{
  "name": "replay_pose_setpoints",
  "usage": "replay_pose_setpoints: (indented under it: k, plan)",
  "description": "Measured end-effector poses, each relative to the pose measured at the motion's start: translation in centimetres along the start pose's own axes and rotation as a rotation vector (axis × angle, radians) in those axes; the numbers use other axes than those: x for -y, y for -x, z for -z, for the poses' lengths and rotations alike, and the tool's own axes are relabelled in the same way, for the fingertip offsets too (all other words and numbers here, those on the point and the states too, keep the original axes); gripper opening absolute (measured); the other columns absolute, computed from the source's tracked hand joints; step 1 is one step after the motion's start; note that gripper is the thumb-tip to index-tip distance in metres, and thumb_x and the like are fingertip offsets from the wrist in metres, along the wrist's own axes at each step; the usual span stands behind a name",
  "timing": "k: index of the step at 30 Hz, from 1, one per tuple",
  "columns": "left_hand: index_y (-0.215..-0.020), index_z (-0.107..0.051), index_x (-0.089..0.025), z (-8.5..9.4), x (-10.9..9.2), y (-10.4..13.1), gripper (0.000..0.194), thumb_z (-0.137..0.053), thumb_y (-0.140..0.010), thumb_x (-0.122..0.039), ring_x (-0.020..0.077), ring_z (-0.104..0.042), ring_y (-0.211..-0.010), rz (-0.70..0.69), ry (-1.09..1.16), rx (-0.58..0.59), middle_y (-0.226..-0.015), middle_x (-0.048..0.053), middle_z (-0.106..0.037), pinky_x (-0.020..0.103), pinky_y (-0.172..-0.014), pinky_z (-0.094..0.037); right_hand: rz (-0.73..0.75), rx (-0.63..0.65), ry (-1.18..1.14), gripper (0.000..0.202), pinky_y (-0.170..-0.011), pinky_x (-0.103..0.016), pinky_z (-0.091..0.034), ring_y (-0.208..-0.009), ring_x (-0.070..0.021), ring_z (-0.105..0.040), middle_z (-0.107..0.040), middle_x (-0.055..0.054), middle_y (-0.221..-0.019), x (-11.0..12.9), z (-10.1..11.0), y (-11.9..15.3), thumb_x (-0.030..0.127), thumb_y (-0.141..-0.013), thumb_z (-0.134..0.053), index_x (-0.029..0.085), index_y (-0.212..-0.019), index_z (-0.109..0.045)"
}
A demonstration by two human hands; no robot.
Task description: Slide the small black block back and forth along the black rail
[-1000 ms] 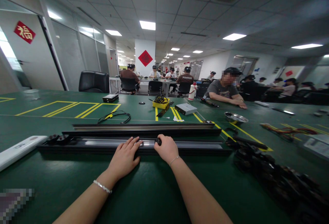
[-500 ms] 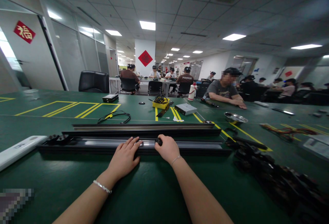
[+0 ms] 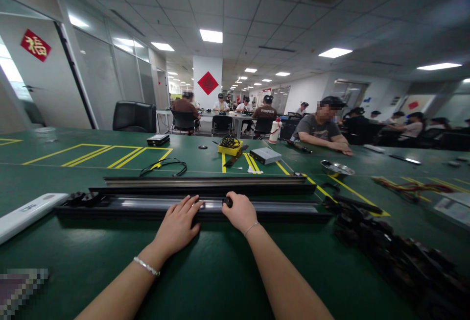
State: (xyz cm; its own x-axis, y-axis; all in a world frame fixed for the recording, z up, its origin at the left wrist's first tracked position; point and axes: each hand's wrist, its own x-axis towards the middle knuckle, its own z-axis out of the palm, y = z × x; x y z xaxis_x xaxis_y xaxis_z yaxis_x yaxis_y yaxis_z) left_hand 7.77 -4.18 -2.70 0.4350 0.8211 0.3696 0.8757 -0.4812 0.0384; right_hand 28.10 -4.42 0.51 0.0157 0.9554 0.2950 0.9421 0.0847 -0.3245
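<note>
A long black rail with a shiny strip along its top (image 3: 147,204) lies crosswise on the green table. My left hand (image 3: 179,224) rests on the middle of this rail, its fingers laid over the strip and the thumb at the near edge. To its right, my right hand (image 3: 240,212) is closed round a small black part (image 3: 229,202) on the same rail; the fingers hide much of that part. Small black pieces (image 3: 88,199) sit at the rail's left end. Just behind, a second black rail (image 3: 205,182) runs parallel.
A white long object (image 3: 33,214) lies at the left. Many black parts (image 3: 396,256) are heaped at the right. Farther back are a metal bowl (image 3: 338,167), a grey box (image 3: 265,155) and a yellow box (image 3: 229,148). A person (image 3: 323,126) leans on the table.
</note>
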Motion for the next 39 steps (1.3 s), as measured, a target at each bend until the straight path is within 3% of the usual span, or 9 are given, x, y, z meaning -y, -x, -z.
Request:
replay_pose_setpoints:
  k: [32, 39]
  plan:
    - [-0.130, -0.040, -0.030, 0.00, 0.07, -0.01, 0.056, -0.049, -0.074, -0.029, 0.0226, -0.030, -0.131, 0.005, 0.023, 0.011, -0.141, 0.001, -0.039, 0.041, -0.101, -0.027, -0.029, 0.068, -0.056, 0.024, -0.068, -0.024, -0.034, -0.081, -0.0167, -0.055, -0.063, -0.005, -0.086, -0.85, 0.05, -0.29, 0.027, -0.077, -0.049, 0.021, -0.098, -0.059]
    - [-0.130, -0.040, -0.030, -0.04, 0.07, -0.02, 0.056, -0.047, -0.075, -0.029, 0.0228, -0.031, -0.131, 0.000, 0.020, 0.005, -0.142, 0.000, -0.039, 0.042, -0.101, -0.028, 0.011, 0.025, -0.006, 0.026, -0.073, -0.024, -0.035, -0.084, -0.0170, -0.056, -0.064, -0.004, -0.087, -0.93, 0.71, 0.13, 0.032, -0.077, -0.051, 0.023, -0.099, -0.061]
